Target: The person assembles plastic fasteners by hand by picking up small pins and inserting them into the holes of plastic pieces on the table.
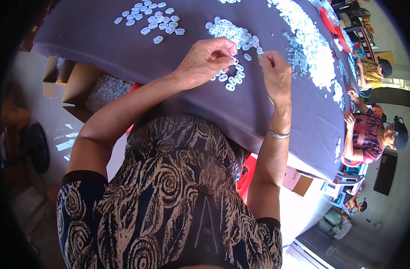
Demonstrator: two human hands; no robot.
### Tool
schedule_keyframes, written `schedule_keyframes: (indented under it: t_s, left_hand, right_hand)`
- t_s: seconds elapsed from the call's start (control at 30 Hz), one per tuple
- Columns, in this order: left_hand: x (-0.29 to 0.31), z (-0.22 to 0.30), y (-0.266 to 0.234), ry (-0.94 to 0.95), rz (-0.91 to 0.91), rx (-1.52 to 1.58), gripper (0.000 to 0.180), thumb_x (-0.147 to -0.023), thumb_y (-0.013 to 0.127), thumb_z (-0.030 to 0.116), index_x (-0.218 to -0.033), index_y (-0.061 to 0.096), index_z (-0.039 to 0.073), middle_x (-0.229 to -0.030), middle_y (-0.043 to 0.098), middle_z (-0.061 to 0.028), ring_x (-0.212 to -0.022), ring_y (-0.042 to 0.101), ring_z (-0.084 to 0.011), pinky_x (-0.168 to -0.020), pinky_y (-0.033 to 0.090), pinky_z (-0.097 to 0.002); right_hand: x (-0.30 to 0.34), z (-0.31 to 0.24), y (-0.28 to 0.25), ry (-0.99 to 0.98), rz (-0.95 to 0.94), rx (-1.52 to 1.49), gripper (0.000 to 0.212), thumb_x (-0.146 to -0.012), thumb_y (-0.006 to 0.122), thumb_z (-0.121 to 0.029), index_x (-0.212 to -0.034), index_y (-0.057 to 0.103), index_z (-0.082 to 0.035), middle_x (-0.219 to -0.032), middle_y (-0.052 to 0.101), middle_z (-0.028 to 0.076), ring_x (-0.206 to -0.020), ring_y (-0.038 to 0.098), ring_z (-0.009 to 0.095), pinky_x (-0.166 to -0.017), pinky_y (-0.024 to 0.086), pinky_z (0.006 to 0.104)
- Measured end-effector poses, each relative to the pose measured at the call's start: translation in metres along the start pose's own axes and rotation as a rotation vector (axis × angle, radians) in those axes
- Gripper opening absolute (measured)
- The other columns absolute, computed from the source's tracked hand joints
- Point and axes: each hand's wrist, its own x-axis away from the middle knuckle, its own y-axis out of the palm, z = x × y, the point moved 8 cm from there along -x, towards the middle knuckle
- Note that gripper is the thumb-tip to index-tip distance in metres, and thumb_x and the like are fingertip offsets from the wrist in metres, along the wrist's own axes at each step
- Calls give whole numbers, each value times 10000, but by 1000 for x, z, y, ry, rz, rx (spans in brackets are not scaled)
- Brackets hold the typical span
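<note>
Fan (39,148): a dark fan is seen off the table's near edge, toward the left corner.
Box (78,83): an open cardboard box, filled with pale pieces (108,93), is placed below the near edge of the cloth-covered table (312,130).
Scattered pieces (157,20): small white pieces are spread loosely, inward from the left corner.
Left hand (207,59): a small white piece (235,61) is pinched between thumb and forefinger, above the near part of the table.
Curved row (238,79): white oval pieces are laid in a bent line below both hands, by the near edge.
Heap (229,31): more white ovals are piled farther from the near edge.
Right hand (276,76): the fingertips are drawn together beside the heap; whether anything is gripped cannot be told at this size.
Dark bits (297,56): small dark bits are strewn right of that hand.
Long mound (310,42): white pieces are massed toward the right edge.
Co-worker (368,139): a person in a red patterned top is seen beyond the right edge.
</note>
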Motion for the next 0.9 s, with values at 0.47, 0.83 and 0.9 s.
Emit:
schedule_keyframes:
  t_s: [0.47,0.83,0.9]
  left_hand:
    - [2,2,3,7,-6,13,141,-843,577,3,-982,558,-10,-770,574,-23,-681,562,-73,-615,482,-215]
    - [2,1,5,30,-19,-18,194,-826,572,-16,-1017,536,-8,-744,582,-26,-666,555,-69,-604,470,-224]
    - [2,2,6,38,-19,-11,196,-826,572,-16,-1019,535,-9,-742,584,-28,-664,557,-70,-603,472,-224]
  right_hand:
    - [18,-40,25,-48,-36,-637,75,-874,582,-29,-942,552,-34,-800,613,13,-639,492,22,-518,369,162]
    - [20,-43,29,-75,-16,-569,109,-832,615,28,-904,551,-23,-760,577,-25,-678,511,37,-627,450,190]
    - [20,-44,29,-78,-16,-561,111,-832,616,28,-907,552,-22,-762,577,-26,-679,509,35,-629,449,188]
